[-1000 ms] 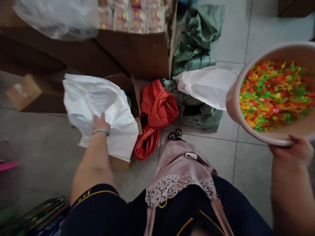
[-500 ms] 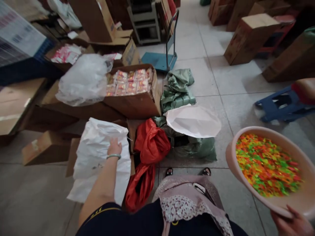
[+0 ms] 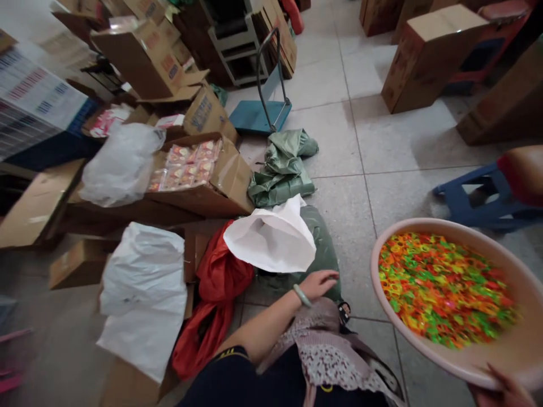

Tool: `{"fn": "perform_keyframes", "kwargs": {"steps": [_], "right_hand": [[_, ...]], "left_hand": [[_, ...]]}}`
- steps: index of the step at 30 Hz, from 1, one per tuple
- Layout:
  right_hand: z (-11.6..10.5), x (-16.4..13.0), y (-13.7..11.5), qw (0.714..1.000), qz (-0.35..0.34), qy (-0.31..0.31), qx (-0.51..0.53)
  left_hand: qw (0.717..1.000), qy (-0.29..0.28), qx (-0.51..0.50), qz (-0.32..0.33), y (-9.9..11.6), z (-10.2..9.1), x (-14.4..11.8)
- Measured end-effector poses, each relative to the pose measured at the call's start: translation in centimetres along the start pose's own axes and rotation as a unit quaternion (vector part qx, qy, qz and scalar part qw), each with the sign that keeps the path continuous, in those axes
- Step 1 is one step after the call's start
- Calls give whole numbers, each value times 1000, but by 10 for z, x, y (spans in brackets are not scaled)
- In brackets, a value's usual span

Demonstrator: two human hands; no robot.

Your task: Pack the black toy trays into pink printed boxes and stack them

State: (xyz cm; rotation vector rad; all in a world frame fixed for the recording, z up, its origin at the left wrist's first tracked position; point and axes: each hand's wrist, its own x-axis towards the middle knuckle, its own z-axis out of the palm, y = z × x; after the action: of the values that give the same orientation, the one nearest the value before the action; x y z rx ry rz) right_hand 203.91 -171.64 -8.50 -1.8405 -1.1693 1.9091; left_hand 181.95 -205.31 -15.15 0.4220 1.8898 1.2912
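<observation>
My left hand point(image 3: 321, 285), with a pale bangle at the wrist, is in mid-air over my lap, its fingers stretched out and nothing in them. Just beyond it stands a white sack point(image 3: 271, 237) with a wide mouth, in front of a stuffed green sack point(image 3: 323, 243). At the lower right, my right hand point(image 3: 504, 391) grips the near rim of a large pink basin point(image 3: 526, 362); part of this hand is cut off by the frame. Inside the basin lies a heap of small orange, yellow and green plastic pieces point(image 3: 445, 288), some ring-like.
To the left, a white woven sack point(image 3: 144, 282) lies over a carton, beside red bags point(image 3: 218, 271). Farther off are a carton of packaged goods point(image 3: 186, 167), a clear plastic bag point(image 3: 123, 161) and a blue hand trolley point(image 3: 258, 116). A blue stool point(image 3: 483, 195) stands right, near another person's limb.
My left hand has left the white woven sack and swung right, to above my lap. The view has turned right and the white sack's mouth looks more upright. My right hand still holds the basin.
</observation>
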Motion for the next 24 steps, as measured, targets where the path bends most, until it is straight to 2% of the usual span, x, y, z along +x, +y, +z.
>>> {"fn": "perform_keyframes", "kwargs": {"steps": [2,3,5,7,10,13,16,20,24], "right_hand": [[30,19,-39,1000,13,21,12],[47,30,-56,1000,13,8,17],[84,53,-89,999,2,-13,36],[126,80,-121,998,-5,-24,60],[195,129,-172,997,18,-21,76],[269,187,-231,995,12,-18,96],[334,238,-292,993,1,-14,121],[392,288,-368,988,-5,-22,151],[429,341,-443,988,4,-35,151]], "left_hand": [[986,33,-166,-10,40,18,51],[971,39,-234,-20,59,21,77],[945,33,-323,-39,97,16,131],[926,24,-373,-51,132,2,186],[913,50,-401,-50,178,-24,273],[901,88,-420,-65,213,-53,368],[904,77,-412,-84,249,-85,458],[921,49,-380,-70,313,-121,565],[936,40,-347,-51,380,-139,677]]}}
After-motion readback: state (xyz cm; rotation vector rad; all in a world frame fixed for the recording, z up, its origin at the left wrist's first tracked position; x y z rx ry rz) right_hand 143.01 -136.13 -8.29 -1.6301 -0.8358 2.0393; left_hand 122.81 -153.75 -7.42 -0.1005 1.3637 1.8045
